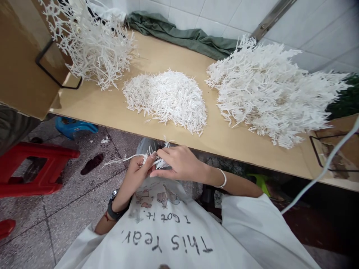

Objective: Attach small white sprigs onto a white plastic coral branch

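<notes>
My left hand (140, 170) is closed in a pinch on a thin white branched sprig (120, 160), which looks like plastic; its stem trails off to the left. My right hand (181, 162) meets it in front of my lap, fingers closed on the tufted white strands (161, 161) between the two hands. Just beyond, on the table, lies a heap of short white pieces (174, 99). To its right spreads a bigger pile of bushy white sprigs (272, 93), and to its left a tangle of bare white branches (92, 48).
The tan tabletop (112, 119) has its front edge just past my hands. Along the tiled wall lies a dark green cloth (182, 33). A cardboard box (25, 56) stands at the left, a red stool (36, 168) on the floor. A pale cable (322, 175) crosses the right side.
</notes>
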Motion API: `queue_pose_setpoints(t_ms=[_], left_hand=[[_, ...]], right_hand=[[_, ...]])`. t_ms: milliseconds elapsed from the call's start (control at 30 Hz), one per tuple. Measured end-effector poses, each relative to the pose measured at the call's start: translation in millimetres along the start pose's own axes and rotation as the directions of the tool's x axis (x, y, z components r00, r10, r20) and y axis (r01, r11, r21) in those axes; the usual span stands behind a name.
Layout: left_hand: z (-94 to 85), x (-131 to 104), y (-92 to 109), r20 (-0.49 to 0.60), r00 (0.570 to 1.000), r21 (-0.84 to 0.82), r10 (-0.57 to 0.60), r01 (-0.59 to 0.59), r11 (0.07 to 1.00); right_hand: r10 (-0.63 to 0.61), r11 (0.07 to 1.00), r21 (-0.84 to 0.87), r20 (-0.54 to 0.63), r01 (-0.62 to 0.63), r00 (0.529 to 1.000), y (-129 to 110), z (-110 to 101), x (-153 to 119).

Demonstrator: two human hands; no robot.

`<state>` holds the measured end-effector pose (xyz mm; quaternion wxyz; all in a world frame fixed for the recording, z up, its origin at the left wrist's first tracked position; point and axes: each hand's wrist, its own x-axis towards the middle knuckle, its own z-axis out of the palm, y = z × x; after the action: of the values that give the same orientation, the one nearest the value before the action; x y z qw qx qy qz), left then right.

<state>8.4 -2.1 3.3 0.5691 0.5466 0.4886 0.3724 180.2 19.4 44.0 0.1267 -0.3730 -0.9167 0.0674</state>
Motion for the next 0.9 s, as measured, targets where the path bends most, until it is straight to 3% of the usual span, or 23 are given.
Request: queue_pose_setpoints(t_ms=[133,267,467,600,700,800,900], left_hand=[[0.3,3,-9,0.056,0.998,-0.088,-0.023,0.028,0.996],[-0.5,4,-15,0.154,0.987,-0.160,-0.043,0.067,0.985],[-0.1,-6,-14,0.251,0.964,-0.137,-0.086,0.123,0.983],[-0.2,-11,-15,0.312,0.944,-0.138,-0.107,0.156,0.978],[1.3,-10,-14,0.339,0.934,-0.212,-0.117,0.197,0.957],[3.8,-7,-10,0.386,0.912,-0.387,-0.140,0.298,0.873],[5.9,-4,-6,0.451,0.872,-0.516,-0.191,0.429,0.741]], right_hand=[[0.030,0.999,0.028,-0.137,-0.027,0.990,-3,16,2],[-0.006,0.984,0.171,-0.214,0.044,0.977,-3,23,3],[-0.076,0.979,0.155,-0.315,0.130,0.946,5,10,-4],[-0.016,0.938,0.332,-0.233,0.095,0.972,8,0,-7],[0.118,0.789,0.613,-0.076,-0.046,0.990,9,0,-8],[0.121,0.645,0.756,0.046,-0.114,0.992,12,5,-10],[0.052,0.625,0.778,0.032,-0.057,0.998,15,8,-14]])
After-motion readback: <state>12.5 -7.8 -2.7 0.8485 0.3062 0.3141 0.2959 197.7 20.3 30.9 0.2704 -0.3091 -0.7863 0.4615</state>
